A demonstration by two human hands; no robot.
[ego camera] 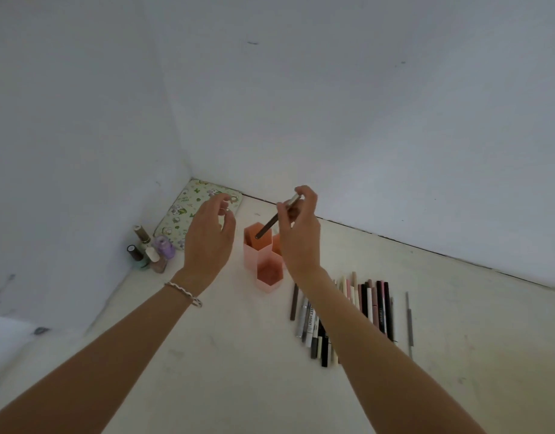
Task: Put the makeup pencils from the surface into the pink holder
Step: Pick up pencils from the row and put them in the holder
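A pink holder [250, 258] of hexagonal tubes stands on the white surface near the corner. My right hand [299, 236] pinches a dark makeup pencil [271, 223], tilted, its lower tip just inside the back-left tube. My left hand [208, 236] hovers left of the holder with fingers apart and nothing in it. Several makeup pencils [368, 305] in black, white, pink and grey lie in a row on the surface to the right of the holder, partly hidden by my right forearm.
Several nail polish bottles [149, 250] stand at the left wall. A floral pouch [191, 208] lies in the corner behind them. A thin grey stick [409, 321] lies apart, right of the pencils. White walls close the left and back sides.
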